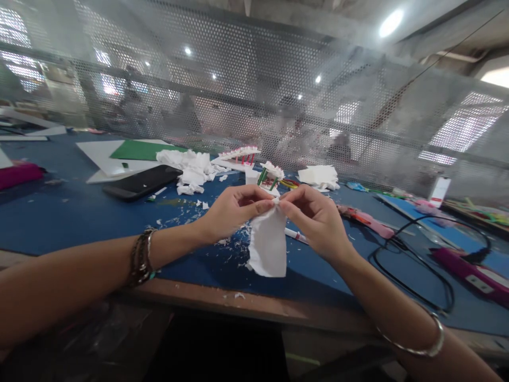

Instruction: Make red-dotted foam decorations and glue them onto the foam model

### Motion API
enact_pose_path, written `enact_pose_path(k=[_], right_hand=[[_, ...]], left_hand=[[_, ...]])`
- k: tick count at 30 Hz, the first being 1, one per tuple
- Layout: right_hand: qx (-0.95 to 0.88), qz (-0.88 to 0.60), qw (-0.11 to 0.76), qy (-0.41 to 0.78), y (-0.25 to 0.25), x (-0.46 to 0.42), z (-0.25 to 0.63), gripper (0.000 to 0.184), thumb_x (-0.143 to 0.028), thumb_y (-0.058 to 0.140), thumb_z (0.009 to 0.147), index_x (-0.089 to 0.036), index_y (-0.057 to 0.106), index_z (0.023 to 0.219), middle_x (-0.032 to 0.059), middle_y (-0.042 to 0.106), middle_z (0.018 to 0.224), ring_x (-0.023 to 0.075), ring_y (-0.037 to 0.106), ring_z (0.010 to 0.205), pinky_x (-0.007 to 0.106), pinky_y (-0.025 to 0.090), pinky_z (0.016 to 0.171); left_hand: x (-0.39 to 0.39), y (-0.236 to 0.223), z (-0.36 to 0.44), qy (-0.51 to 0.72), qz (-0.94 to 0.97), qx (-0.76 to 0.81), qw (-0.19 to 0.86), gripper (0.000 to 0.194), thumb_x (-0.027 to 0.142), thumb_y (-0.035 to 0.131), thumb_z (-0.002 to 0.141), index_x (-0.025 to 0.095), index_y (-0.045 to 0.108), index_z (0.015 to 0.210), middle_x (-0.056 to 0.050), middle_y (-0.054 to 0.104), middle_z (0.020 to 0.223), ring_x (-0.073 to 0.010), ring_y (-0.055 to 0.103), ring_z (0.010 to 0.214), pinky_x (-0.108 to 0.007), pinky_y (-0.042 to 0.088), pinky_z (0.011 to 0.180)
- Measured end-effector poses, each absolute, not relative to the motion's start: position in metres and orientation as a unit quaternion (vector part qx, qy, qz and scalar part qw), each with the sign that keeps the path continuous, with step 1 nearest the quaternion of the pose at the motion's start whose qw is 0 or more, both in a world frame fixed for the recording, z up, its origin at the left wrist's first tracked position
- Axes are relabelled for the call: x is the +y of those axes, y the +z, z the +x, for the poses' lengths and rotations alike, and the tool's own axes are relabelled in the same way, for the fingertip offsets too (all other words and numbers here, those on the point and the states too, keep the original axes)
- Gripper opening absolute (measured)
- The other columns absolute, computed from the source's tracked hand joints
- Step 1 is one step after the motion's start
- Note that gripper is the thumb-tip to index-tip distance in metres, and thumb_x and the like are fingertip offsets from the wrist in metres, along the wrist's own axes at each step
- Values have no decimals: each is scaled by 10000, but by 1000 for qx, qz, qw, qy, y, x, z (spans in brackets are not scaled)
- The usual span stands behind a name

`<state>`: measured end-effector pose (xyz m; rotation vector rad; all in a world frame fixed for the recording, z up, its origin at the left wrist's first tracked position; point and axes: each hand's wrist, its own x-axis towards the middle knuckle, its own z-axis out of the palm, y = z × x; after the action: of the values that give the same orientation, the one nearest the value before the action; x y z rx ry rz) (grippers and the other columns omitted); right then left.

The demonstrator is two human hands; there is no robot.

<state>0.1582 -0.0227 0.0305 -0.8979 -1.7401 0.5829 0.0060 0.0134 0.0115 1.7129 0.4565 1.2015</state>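
A piece of white paper [269,244] hangs from the fingertips of both my hands, above the near part of the blue table. Its left edge is ragged. My left hand [234,211] is closed in a pinch on the paper's top edge. Right beside it, my right hand [318,220] pinches the same edge, and the two thumbs nearly meet. Behind my fingers stands a small white item with green sticks [270,172]. A white pen-like stick [296,235] lies partly hidden behind the paper and my right hand.
Torn paper [193,168] is heaped left of centre, near a black phone [143,182] and a green sheet [139,150]. More white paper [318,176] lies behind my right hand. At right are a black cable [413,265] and a purple power strip [471,273]. Perforated metal mesh [238,69] rises behind.
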Motion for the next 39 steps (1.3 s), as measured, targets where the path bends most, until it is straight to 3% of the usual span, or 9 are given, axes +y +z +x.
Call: enact_pose_path(k=[9,24,30,39], right_hand=[[-727,-366,546,202,26,-25,154,94,-185,553,681,-178,472,633,-34,519,608,59,476,539,188,383,471],[-711,-355,548,261,22,-26,149,55,-199,546,705,-176,500,686,-52,477,584,42,436,510,172,359,455],[-721,-370,548,209,24,-27,150,39,-193,533,706,-182,503,684,-45,485,582,47,440,494,178,361,434],[-743,-360,550,122,22,-27,152,41,-158,540,706,-187,511,699,-34,538,655,59,513,591,180,426,516]], left_hand=[[13,12,4,488,703,162,490,63,149,559,709,165,620,704,32,606,654,-46,507,577,-146,409,540],[13,18,4,513,685,154,493,42,153,595,651,157,553,655,49,529,625,-42,471,560,-140,388,524],[16,15,3,519,720,165,430,103,242,605,657,148,564,664,6,554,675,-81,496,613,-186,401,538],[10,13,2,541,781,177,257,93,190,542,742,162,630,732,-17,604,722,-105,535,696,-214,417,621]])
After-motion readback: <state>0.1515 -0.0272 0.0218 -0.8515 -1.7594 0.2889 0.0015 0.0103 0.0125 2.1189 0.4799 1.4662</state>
